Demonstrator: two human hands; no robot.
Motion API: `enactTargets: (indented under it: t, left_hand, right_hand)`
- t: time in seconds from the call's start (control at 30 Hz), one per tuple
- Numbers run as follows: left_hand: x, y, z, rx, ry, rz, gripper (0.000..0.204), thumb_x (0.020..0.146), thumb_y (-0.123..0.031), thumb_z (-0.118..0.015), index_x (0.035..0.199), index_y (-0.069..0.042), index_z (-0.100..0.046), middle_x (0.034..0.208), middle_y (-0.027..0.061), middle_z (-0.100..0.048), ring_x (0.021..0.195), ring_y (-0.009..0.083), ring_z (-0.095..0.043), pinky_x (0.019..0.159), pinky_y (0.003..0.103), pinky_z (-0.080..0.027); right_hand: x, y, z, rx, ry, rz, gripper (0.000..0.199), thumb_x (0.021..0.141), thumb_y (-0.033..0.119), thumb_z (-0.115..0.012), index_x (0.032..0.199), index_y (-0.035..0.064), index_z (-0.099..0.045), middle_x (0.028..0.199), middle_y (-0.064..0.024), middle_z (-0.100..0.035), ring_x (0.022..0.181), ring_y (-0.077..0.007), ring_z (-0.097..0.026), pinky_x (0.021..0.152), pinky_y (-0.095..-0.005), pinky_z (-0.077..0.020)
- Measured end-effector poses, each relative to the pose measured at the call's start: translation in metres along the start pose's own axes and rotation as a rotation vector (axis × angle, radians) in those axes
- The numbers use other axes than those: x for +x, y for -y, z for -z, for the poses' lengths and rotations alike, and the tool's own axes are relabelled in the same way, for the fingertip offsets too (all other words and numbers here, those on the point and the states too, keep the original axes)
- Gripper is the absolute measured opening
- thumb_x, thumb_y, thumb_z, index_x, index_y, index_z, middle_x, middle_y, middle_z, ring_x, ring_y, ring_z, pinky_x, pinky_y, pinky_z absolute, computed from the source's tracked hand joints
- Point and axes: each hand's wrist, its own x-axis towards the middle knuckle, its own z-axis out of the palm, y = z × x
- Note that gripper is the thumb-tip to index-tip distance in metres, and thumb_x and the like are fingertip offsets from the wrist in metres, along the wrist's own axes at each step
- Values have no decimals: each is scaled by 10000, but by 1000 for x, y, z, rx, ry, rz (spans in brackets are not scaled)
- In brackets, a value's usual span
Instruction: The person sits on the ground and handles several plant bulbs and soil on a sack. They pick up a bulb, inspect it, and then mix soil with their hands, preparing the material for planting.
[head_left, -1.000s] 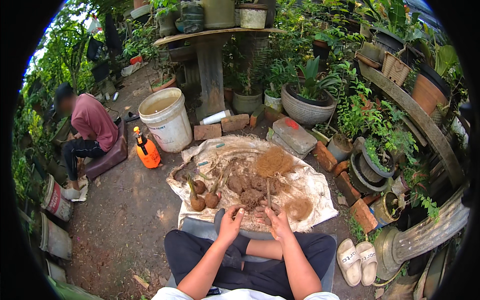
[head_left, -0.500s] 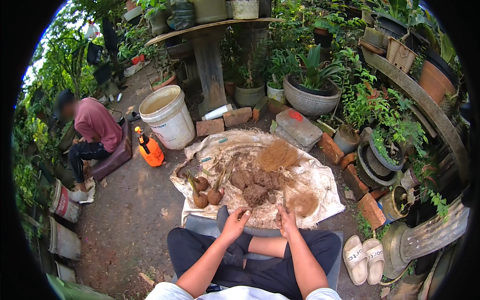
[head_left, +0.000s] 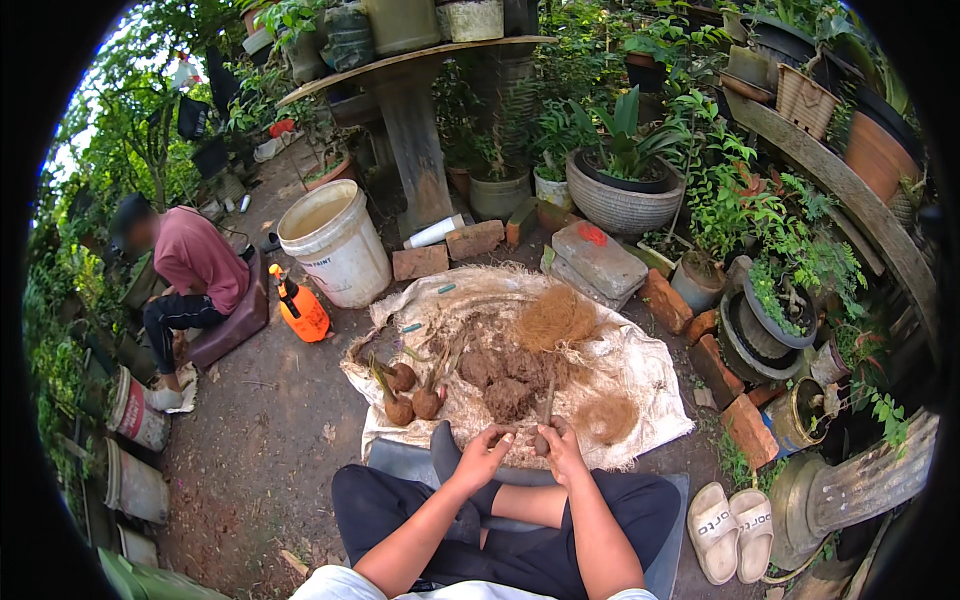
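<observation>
My right hand (head_left: 562, 447) grips a thin brown stalk (head_left: 548, 402) that points away from me. A rounded brown lump shows at its lower end, by my thumb. Close beside it, my left hand (head_left: 484, 456) has its fingers drawn together; anything in them is too small to make out. Both hands are over the near edge of a soiled white woven sack (head_left: 650, 400). Clumps of dark soil (head_left: 508, 398) lie on it just beyond my hands. Brown fibre lies in a larger heap (head_left: 553, 318) and a smaller one (head_left: 606, 418). Several sprouted round brown bulbs (head_left: 398, 408) sit at the left.
An orange spray bottle (head_left: 300, 308) and a white bucket (head_left: 338, 245) stand beyond the sack. Bricks (head_left: 750, 430), stone blocks (head_left: 597, 258) and potted plants (head_left: 625, 190) line the right side. Beige slippers (head_left: 715, 532) lie by my knee. Another person (head_left: 200, 265) sits at the left.
My right hand has moved left, closer to my left hand, and its grip has turned so the brown lump on the stalk shows. The whole view has shifted slightly.
</observation>
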Motion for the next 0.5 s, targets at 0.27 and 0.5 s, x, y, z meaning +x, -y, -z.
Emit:
enactTargets:
  t: [0.27, 0.5]
  left_hand:
    - [0, -3, -3, -14, 8, 54, 301, 1037, -224, -544, 1221, 4, -612, 1091, 74, -647, 1046, 144, -574, 957, 307, -446]
    - [-2, 6, -6, -24, -19, 1, 275, 1028, -205, -565, 1217, -16, -627, 1021, 36, -635, 940, 106, -562, 848, 277, -460]
  right_hand:
    - [-7, 7, -2, 71, -59, 7, 169, 970, 195, -660, 975, 107, -516, 759, -11, -557, 551, -101, -556, 425, -240, -398]
    - [-8, 4, 3, 76, -99, 77, 332, 1015, 407, -591, 878, 124, -485, 622, 24, -478, 427, -63, -445, 349, -200, -321]
